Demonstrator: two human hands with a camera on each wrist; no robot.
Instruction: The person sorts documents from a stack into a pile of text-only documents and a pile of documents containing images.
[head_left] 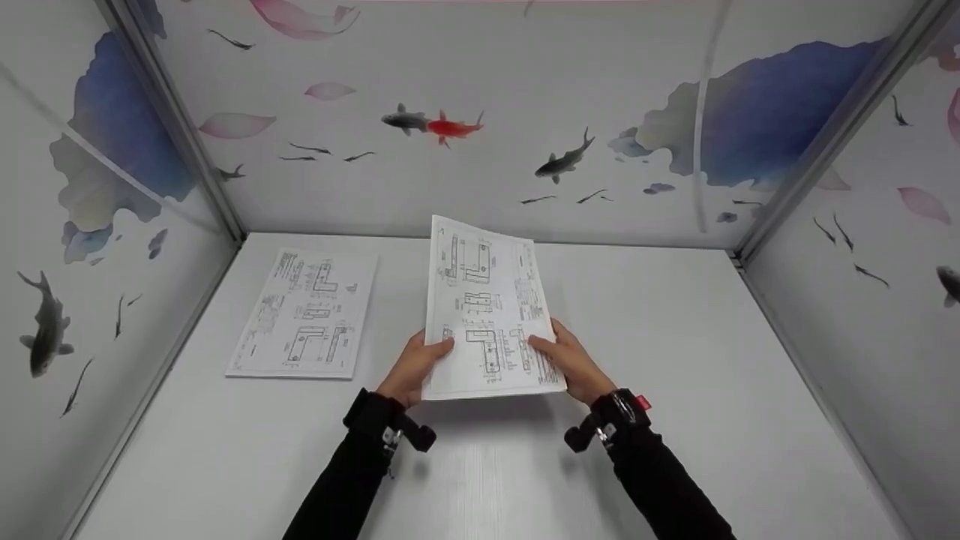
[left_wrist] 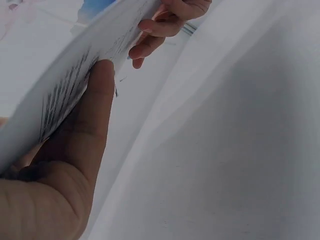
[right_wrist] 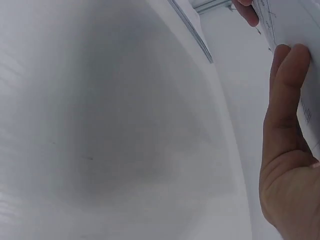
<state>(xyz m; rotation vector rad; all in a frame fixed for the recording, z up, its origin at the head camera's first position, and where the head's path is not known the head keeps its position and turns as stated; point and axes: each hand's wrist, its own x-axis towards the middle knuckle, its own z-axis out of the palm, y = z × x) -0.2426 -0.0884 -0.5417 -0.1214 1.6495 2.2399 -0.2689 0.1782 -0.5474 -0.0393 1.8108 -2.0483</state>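
A stack of paper sheets (head_left: 487, 315) printed with technical drawings is held tilted above the white table, its far edge raised. My left hand (head_left: 412, 366) grips its left edge near the lower corner, thumb on the printed top face. On the right edge, my right hand (head_left: 576, 364) does the same, thumb also on top. Both wrist views show fingers against the stack's underside, where some print is visible. A second stack of similar drawings (head_left: 304, 315) lies flat on the table to the left, touched by neither hand.
The white table (head_left: 675, 322) is enclosed by a back wall (head_left: 480, 180) and two side walls, all printed with fish and petals. Metal posts (head_left: 187, 127) stand at the corners. Each wrist wears a black strap with a small camera (head_left: 420, 435).
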